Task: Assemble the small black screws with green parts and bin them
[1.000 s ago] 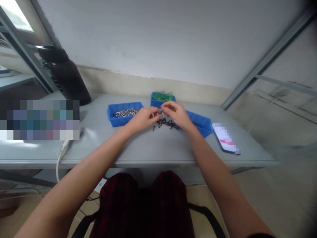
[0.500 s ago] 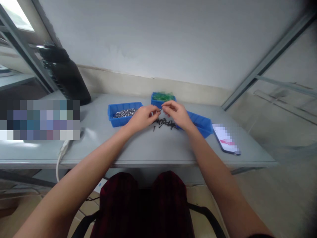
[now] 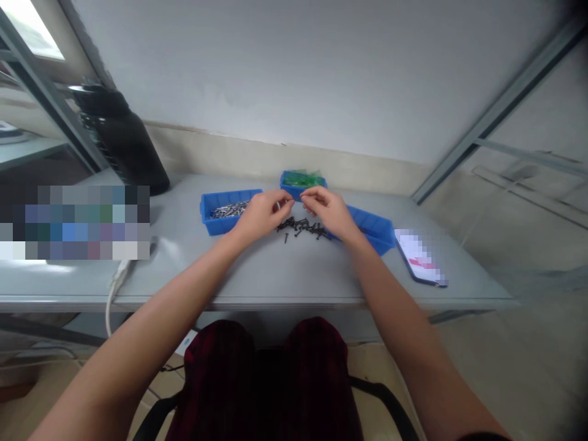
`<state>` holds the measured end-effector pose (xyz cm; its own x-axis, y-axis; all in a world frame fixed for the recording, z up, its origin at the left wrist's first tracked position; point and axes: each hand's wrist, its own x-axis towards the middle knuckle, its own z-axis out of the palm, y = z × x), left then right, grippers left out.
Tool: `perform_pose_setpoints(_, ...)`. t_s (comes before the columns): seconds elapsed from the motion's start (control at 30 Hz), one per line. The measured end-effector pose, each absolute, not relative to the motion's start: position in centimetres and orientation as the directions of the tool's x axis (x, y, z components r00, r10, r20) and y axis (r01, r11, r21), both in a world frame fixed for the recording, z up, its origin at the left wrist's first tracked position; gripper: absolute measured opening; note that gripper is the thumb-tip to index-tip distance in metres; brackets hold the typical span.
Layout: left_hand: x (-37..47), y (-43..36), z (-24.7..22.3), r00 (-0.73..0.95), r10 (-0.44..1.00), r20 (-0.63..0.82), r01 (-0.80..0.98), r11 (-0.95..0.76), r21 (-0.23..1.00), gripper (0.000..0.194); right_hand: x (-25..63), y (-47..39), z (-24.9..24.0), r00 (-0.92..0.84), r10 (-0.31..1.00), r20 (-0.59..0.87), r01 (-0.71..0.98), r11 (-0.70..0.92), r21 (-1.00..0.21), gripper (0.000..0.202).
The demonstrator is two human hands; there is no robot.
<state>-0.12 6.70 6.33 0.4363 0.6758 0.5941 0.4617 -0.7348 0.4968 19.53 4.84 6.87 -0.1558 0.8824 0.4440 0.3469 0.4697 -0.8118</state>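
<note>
A pile of black screws (image 3: 303,226) lies on the grey table between and just below my hands. My left hand (image 3: 265,211) hovers at the pile's left, its thumb and forefinger tips brought close together. Facing it, my right hand (image 3: 325,209) is closed in a pinch above the pile's right side. A small gap separates the fingertips of the two hands. Whatever sits in either pinch is too small to make out. Left of my left hand stands a blue bin (image 3: 215,225) of silvery nails or screws, partly covered by that hand.
Behind my hands, a small blue bin (image 3: 290,191) holds green pieces (image 3: 303,179). Another blue bin (image 3: 379,236) lies right of my right hand, next to a phone (image 3: 420,260). A dark bottle (image 3: 124,144) and a white cable (image 3: 110,300) are at left.
My left hand has drawn slightly left, widening the gap between the fingertips. The small dark piece that showed between the hands is no longer visible there. My right hand has hardly moved.
</note>
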Motion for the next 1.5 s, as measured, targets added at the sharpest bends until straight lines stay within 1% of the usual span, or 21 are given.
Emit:
perform_pose_setpoints(0.1, -0.1, 6.7, 6.4, 0.428, 0.676, 0.600, 0.463, -0.734, 0.497, 0.022, 19.6, 4.8, 6.9, -0.171, 0.887, 0.429, 0.364, 0.462, -0.809, 0.022)
perform_pose_setpoints(0.2, -0.1, 6.5, 6.5, 0.410, 0.675, 0.614, 0.462, -0.734, 0.498, 0.023, 19.6, 4.8, 6.7, -0.223, 0.889, 0.399, 0.398, 0.457, -0.795, 0.022)
perform_pose_setpoints(0.3, -0.1, 6.3, 6.6, 0.435, 0.670, 0.602, 0.459, -0.740, 0.492, 0.022, 19.5, 4.9, 6.2, -0.303, 0.886, 0.351, 0.431, 0.456, -0.779, 0.024)
perform_pose_setpoints(0.43, -0.1, 6.3, 6.6, 0.463, 0.663, 0.589, 0.464, -0.747, 0.476, 0.018, 19.6, 5.0, 5.8, -0.368, 0.878, 0.307, 0.426, 0.453, -0.783, 0.025)
perform_pose_setpoints(0.57, -0.2, 6.2, 6.8, 0.447, 0.677, 0.585, 0.450, -0.735, 0.506, 0.014, 19.6, 4.8, 6.1, -0.327, 0.879, 0.348, 0.430, 0.466, -0.773, 0.022)
perform_pose_setpoints(0.73, -0.3, 6.4, 6.7, 0.476, 0.680, 0.558, 0.444, -0.733, 0.515, 0.018, 19.6, 4.6, 6.8, -0.241, 0.875, 0.420, 0.399, 0.484, -0.779, 0.022)
perform_pose_setpoints(0.8, -0.3, 6.6, 6.5, 0.516, 0.682, 0.519, 0.441, -0.731, 0.522, 0.021, 19.8, 4.4, 7.2, -0.234, 0.880, 0.413, 0.392, 0.474, -0.788, 0.022)
perform_pose_setpoints(0.9, -0.1, 6.7, 6.0, 0.626, 0.655, 0.424, 0.440, -0.745, 0.502, 0.023, 21.2, 3.8, 7.7, -0.210, 0.890, 0.406, 0.447, 0.456, -0.770, 0.020)
perform_pose_setpoints(1.0, 0.0, 6.7, 5.4, 0.736, 0.618, 0.277, 0.474, -0.762, 0.440, 0.023, 24.0, 2.8, 8.0, -0.117, 0.903, 0.414, 0.551, 0.406, -0.730, 0.021)
perform_pose_setpoints(1.07, 0.0, 6.9, 5.0, 0.753, 0.627, 0.201, 0.530, -0.758, 0.380, 0.024, 26.4, 2.1, 7.9, -0.058, 0.909, 0.413, 0.655, 0.347, -0.671, 0.020)
perform_pose_setpoints(1.17, -0.1, 7.3, 4.4, 0.731, 0.663, 0.158, 0.604, -0.738, 0.301, 0.026, 29.7, 1.5, 7.5, -0.003, 0.915, 0.403, 0.800, 0.244, -0.548, 0.017)
perform_pose_setpoints(1.27, -0.2, 7.5, 4.1, 0.725, 0.673, 0.147, 0.620, -0.730, 0.288, 0.023, 31.3, 1.2, 7.0, -0.009, 0.920, 0.393, 0.892, 0.184, -0.412, 0.020)
perform_pose_setpoints(1.37, 0.0, 7.4, 4.0, 0.734, 0.668, 0.127, 0.606, -0.727, 0.323, 0.019, 30.1, 1.4, 6.8, -0.051, 0.871, 0.489, 0.933, 0.216, -0.287, 0.025)
perform_pose_setpoints(1.43, 0.2, 7.1, 4.2, 0.749, 0.653, 0.113, 0.590, -0.734, 0.338, 0.020, 28.0, 1.8, 6.8, -0.097, 0.834, 0.544, 0.922, 0.281, -0.267, 0.026)
perform_pose_setpoints(1.5, 0.4, 6.8, 4.4, 0.766, 0.627, 0.142, 0.559, -0.758, 0.335, 0.021, 25.3, 2.7, 6.9, -0.194, 0.802, 0.565, 0.892, 0.384, -0.239, 0.024)
